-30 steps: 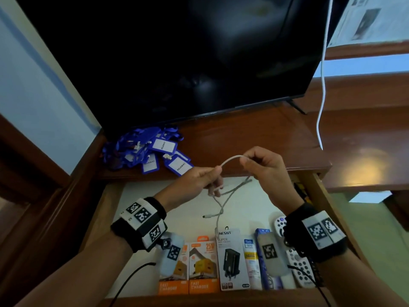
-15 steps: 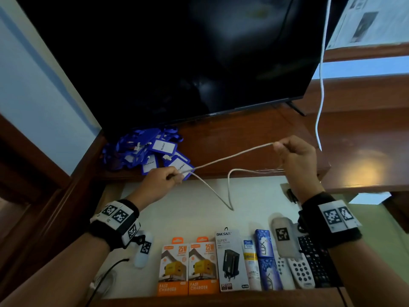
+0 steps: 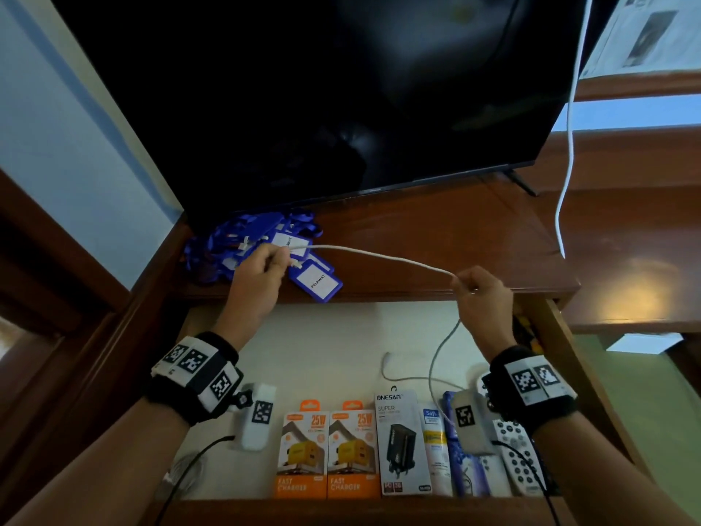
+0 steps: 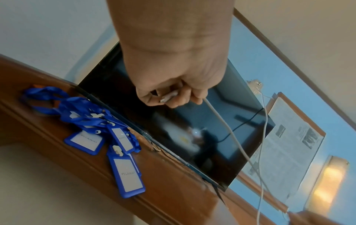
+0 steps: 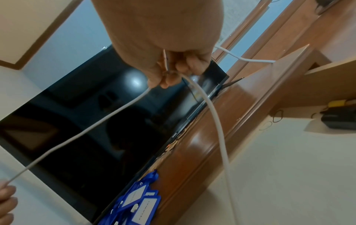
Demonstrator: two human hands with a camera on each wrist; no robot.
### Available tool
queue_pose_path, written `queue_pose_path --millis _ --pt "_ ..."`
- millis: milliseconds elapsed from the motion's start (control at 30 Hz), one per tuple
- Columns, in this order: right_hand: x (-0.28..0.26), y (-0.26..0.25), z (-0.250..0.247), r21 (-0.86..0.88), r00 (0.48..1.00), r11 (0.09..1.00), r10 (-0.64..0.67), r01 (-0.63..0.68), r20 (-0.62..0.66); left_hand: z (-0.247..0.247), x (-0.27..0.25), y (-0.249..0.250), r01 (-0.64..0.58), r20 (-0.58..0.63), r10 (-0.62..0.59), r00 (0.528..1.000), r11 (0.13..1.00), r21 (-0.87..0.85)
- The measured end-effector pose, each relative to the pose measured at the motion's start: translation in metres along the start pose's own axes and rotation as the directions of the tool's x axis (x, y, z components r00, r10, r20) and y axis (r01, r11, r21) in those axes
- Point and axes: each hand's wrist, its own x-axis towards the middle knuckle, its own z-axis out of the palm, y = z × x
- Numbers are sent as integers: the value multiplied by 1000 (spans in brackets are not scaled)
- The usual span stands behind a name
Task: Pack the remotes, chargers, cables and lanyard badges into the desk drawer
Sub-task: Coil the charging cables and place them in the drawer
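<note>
A white cable [image 3: 379, 255] stretches between my two hands above the open drawer [image 3: 333, 343]. My left hand [image 3: 271, 260] pinches one end, its plug [image 4: 169, 96] sticking out of the curled fingers, just above the blue lanyard badges [image 3: 265, 248] piled on the desk top. My right hand [image 3: 468, 284] grips the cable farther along [image 5: 123, 106]; the rest hangs from it [image 5: 221, 137] down to the drawer floor [image 3: 409, 377]. Charger boxes [image 3: 326, 449], a black charger box [image 3: 402, 442] and remotes [image 3: 516, 457] line the drawer's front.
A dark TV screen [image 3: 303, 89] stands at the back of the wooden desk top [image 3: 455, 237]. Another white cord [image 3: 569, 146] hangs down at the right. Black and yellow items [image 5: 339, 118] sit in the drawer's right rear corner. A paper sheet [image 3: 645, 32] hangs on the wall.
My hands have drawn apart, pulling the cable out straight. The left hand went up to the badges; the right hand slid along the cable and came lower.
</note>
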Motion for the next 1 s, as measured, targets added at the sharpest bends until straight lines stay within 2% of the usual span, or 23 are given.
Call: queue_pose_path --millis 67,133,200,300,367,433,500,567,667,800,933,1000 --pt "-2 -4 5 -99 998 995 -23 30 66 4 -6 8 1 27 1 1000 997 -76" --pt "-9 -14 11 -164 988 982 -69 92 139 11 -15 20 -1 104 12 995 994 -108" --pt "-21 -33 15 -86 964 978 -167 189 209 18 -25 32 8 208 19 978 992 -126" --pt "-41 -57 25 169 882 947 -317 273 350 28 -36 48 60 308 -2 951 982 -178" --pt "-47 -64 34 301 832 932 -325 201 449 30 -40 55 99 324 -17 946 965 -241" --pt "-52 -66 40 447 793 894 -280 11 541 29 -42 56 137 315 -35 948 942 -306" --pt "-54 -62 42 557 763 818 -266 -145 590 23 -41 51 183 294 -67 953 903 -388" --pt "-52 -53 43 589 767 782 -246 -203 592 16 -39 44 236 252 -123 960 841 -488" --pt "-45 -38 46 616 811 747 -187 -249 554 1 -36 33 300 167 -253 953 707 -640" --pt "-43 -28 50 607 849 759 -142 -236 509 -26 -32 19 303 117 -359 926 524 -796" --pt "-51 -38 59 511 885 852 -150 -110 441 -35 -30 10 278 92 -368 925 493 -824" --pt "-55 -49 64 429 886 902 -152 -57 438 -35 -27 7 265 74 -358 931 521 -811"
